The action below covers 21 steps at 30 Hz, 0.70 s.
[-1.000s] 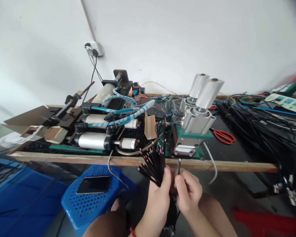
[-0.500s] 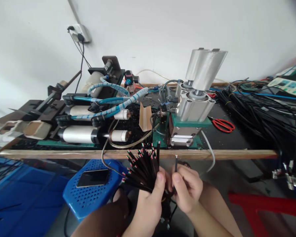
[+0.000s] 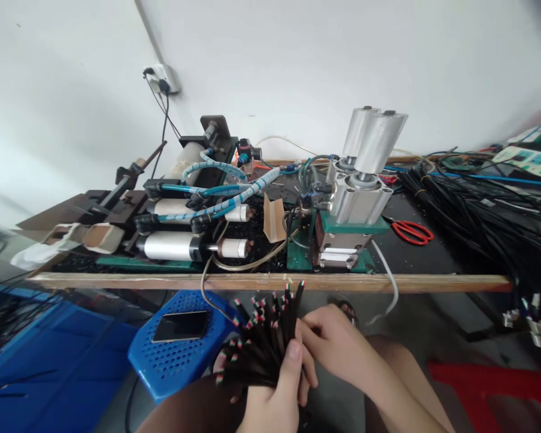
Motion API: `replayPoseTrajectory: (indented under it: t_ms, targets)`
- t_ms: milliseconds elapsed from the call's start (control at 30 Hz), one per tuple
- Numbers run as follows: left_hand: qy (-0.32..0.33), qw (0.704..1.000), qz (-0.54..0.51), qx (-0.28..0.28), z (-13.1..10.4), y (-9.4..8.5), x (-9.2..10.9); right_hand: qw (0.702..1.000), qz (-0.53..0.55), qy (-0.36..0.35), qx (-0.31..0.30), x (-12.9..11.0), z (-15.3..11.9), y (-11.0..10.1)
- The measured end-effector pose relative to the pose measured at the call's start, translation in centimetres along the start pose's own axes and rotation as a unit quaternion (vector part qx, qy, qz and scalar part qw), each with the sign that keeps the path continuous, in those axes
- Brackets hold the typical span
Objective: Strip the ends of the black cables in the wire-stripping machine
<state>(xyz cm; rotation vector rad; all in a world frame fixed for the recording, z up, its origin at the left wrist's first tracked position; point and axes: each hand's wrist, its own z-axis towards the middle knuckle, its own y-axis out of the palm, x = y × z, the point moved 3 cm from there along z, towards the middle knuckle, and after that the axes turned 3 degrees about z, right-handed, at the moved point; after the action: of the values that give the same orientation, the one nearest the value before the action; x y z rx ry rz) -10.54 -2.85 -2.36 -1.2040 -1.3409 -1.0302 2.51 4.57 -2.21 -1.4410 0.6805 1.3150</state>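
Observation:
Below the bench edge, a fanned bundle of black cables (image 3: 264, 337) shows red, green and white wire tips at its upper ends. My left hand (image 3: 282, 376) is closed around it, thumb across the front. Just right of the bundle is my right hand (image 3: 336, 340), its fingers bent inward against the cables beside the left fingers. Its fingertips are partly hidden there, so whatever they pinch does not show clearly. One cable at the bundle's right side stands slightly higher than the others.
A pneumatic machine with two silver cylinders (image 3: 360, 195) stands on the bench ahead, red-handled scissors (image 3: 412, 233) to its right. Horizontal air cylinders (image 3: 174, 246) sit left. More black cables (image 3: 469, 210) lie right. A phone (image 3: 181, 326) rests on a blue stool (image 3: 162, 367).
My right hand has moved left and brought its single cable against the bundle; that cable no longer stands apart. The bundle sits slightly lower in view, and the camera has shifted a little.

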Motion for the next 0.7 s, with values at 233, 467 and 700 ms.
replayPoseTrajectory:
  t_ms: [233,467,700]
  targets:
    - [-0.089,0.995,-0.029,-0.016,0.8,2.2,-0.3,0.991,0.003,-0.076,0.109,-4.9,-0.9,-3.6]
    - [-0.121,0.992,-0.03,-0.01,1.0,3.4,1.2,0.97,0.132,-0.084,0.188,-4.0,0.3,-2.7]
    - [-0.131,0.99,-0.048,0.034,1.0,4.7,0.6,0.912,0.283,-0.019,0.295,-3.1,0.9,-2.0]
